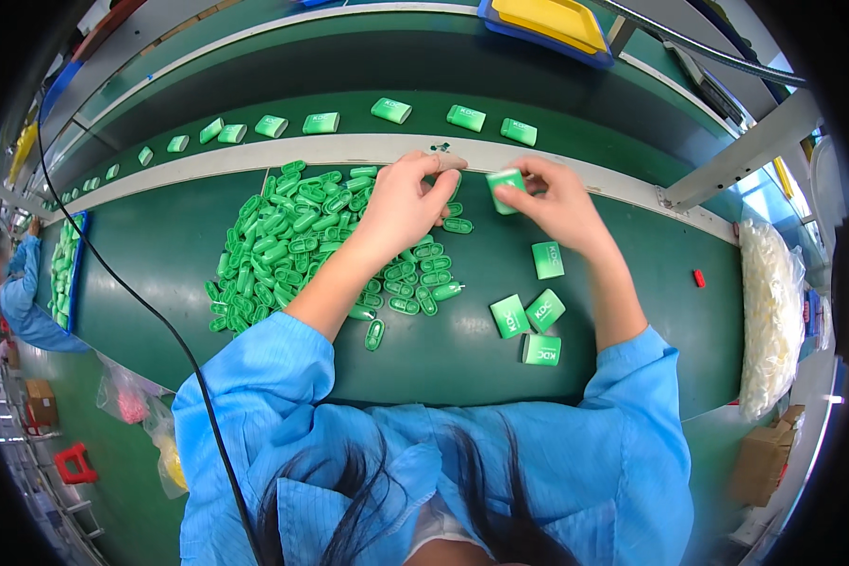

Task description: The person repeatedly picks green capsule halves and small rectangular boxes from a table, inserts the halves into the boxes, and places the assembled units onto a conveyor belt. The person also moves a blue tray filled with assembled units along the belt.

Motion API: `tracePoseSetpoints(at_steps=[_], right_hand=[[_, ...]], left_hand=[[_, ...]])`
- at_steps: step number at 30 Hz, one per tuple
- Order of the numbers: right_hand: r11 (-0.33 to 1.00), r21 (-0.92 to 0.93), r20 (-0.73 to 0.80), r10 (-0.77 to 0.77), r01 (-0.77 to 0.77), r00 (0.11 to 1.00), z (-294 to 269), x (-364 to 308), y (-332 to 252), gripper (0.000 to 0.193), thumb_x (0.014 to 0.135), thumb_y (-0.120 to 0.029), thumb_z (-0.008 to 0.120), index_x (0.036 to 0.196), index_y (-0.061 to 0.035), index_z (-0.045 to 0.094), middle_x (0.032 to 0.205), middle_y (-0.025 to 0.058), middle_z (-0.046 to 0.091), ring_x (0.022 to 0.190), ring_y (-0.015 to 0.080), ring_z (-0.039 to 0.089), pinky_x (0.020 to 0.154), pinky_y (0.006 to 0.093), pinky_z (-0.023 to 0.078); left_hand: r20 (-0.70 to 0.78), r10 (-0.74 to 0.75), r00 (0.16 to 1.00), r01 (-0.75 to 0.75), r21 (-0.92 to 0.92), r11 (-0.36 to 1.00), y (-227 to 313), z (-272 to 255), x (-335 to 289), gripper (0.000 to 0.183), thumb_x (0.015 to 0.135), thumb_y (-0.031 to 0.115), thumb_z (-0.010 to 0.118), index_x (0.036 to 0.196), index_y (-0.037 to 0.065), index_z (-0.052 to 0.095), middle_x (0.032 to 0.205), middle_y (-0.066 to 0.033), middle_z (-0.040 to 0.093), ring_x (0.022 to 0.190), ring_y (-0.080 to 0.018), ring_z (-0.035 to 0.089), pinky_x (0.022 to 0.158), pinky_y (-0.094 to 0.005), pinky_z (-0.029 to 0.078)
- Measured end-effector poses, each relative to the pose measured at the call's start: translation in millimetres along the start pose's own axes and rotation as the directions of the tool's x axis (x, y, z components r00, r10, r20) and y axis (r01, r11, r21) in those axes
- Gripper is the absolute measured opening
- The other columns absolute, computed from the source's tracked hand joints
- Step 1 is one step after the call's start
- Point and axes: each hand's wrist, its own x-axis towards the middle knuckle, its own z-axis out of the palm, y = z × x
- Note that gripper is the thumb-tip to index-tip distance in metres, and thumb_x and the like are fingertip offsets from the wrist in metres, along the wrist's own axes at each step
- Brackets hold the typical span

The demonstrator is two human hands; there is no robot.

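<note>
My right hand [561, 203] grips a small green-and-white plastic case [507, 191] between thumb and fingers, just in front of the pale rail. My left hand [410, 200] is over the right edge of a heap of small green oval plastic caps [288, 236]. Its thumb and fingers are drawn together, and whatever they hold is hidden. One loose oval cap [457, 226] lies just right of that hand. Nearer to me on the right, a green-and-white case [548, 260] lies alone, with several more cases [541, 350] grouped below it.
Beyond the pale rail [349, 148], a row of similar cases [322, 123] lies on the green belt. A small red piece [699, 278] and a clear bag of whitish parts [771, 321] are at right. A black cable [151, 307] hangs across the left. Far left, a person [28, 297] sits by a blue tray [69, 274].
</note>
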Motion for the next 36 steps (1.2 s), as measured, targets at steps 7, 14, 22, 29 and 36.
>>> tracePoseSetpoints(at_steps=[7,14,22,29,36], right_hand=[[0.996,0.053,-0.016,-0.073,0.074,0.997,18.5,11.8,11.9,0.025,0.083,-0.013,0.064,0.103,-0.0008,0.058,0.081,0.0061,0.060,0.069,0.0091,0.058,0.060,0.0255,0.047],[0.994,0.045,-0.031,-0.102,0.103,0.994,9.2,8.4,6.2,0.021,0.083,-0.008,0.064,0.102,-0.0004,0.060,0.085,0.0030,0.062,0.073,0.0047,0.055,0.064,0.0218,0.046],[0.947,0.320,0.051,0.001,-0.017,0.999,20.3,11.6,14.1,0.021,0.083,-0.009,0.064,0.100,0.0022,0.059,0.086,0.0036,0.063,0.075,0.0068,0.058,0.066,0.0209,0.048],[0.903,0.422,-0.032,-0.072,0.079,0.997,22.2,12.0,21.7,0.023,0.080,-0.004,0.065,0.102,0.0032,0.061,0.084,0.0047,0.064,0.072,0.0087,0.059,0.066,0.0218,0.049],[0.946,0.295,-0.071,-0.116,0.132,0.991,21.4,8.0,17.0,0.023,0.079,-0.003,0.067,0.101,0.0038,0.063,0.087,0.0063,0.066,0.072,0.0088,0.060,0.066,0.0226,0.050]], left_hand=[[0.189,-0.082,0.979,0.155,-0.413,0.897,-14.4,-2.5,4.1,0.032,0.088,0.008,0.058,0.115,-0.008,0.054,0.103,-0.0125,0.062,0.089,-0.0177,0.064,0.079,-0.0260,0.053],[0.128,-0.174,0.976,0.215,-0.500,0.839,-13.1,-8.3,7.4,0.031,0.085,0.008,0.061,0.114,-0.003,0.056,0.101,-0.0113,0.063,0.088,-0.0172,0.064,0.080,-0.0270,0.053],[-0.001,-0.055,0.998,0.051,-0.380,0.923,-20.2,3.0,3.4,0.030,0.082,0.010,0.066,0.108,-0.004,0.062,0.097,-0.0098,0.066,0.085,-0.0116,0.061,0.078,-0.0242,0.049],[-0.042,0.019,0.999,-0.030,-0.268,0.963,-9.5,2.8,1.6,0.031,0.080,0.006,0.067,0.107,-0.006,0.062,0.097,-0.0126,0.067,0.089,-0.0142,0.063,0.081,-0.0259,0.050],[-0.042,0.151,0.988,-0.153,-0.040,0.987,-11.4,2.6,-2.4,0.030,0.082,0.007,0.065,0.110,-0.004,0.061,0.095,-0.0126,0.067,0.086,-0.0124,0.064,0.074,-0.0249,0.051]])
